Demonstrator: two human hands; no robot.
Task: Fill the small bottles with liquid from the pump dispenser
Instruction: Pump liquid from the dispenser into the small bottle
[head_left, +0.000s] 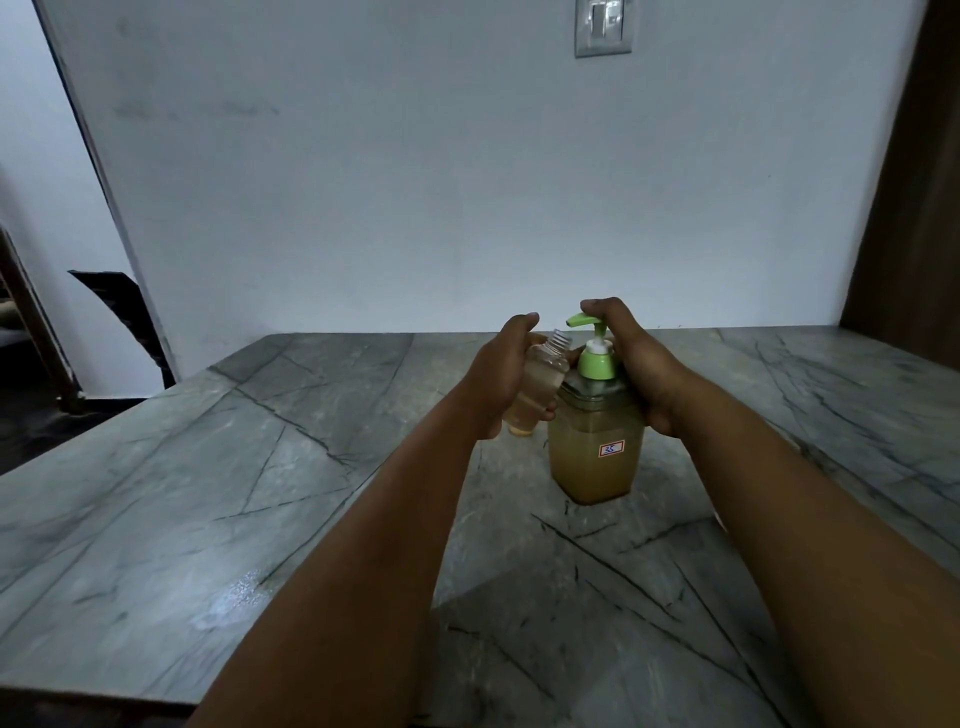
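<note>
On the grey veined stone countertop (218, 467), a little right of centre, stands the pump dispenser (595, 441), a squarish clear bottle holding amber-brown liquid up to roughly its shoulder, with a small white sticker (612, 449) bearing red handwriting on the near face. Its green pump head (584, 320) points its spout toward 9 o'clock. The right hand (631, 358) comes in from 4 o'clock and curls over the top of the pump, fingers bent together across the pump head, while the heel of the hand lies against the dispenser's right shoulder. Just beside the dispenser at 9 o'clock, the left hand (501, 371) grips the small bottle (535, 387), a clear, uncapped plastic one with a threaded neck, tilted so its open mouth leans toward 1 o'clock, just under the spout. The fingers wrap round the far side of the small bottle and are mostly hidden; the thumb rises beside its neck, and fingertips show at its lower right side. Amber liquid sits in its lower part. Behind, at 12 o'clock, a wall switch plate (602, 27) is mounted on the pale wall (363, 182).
</note>
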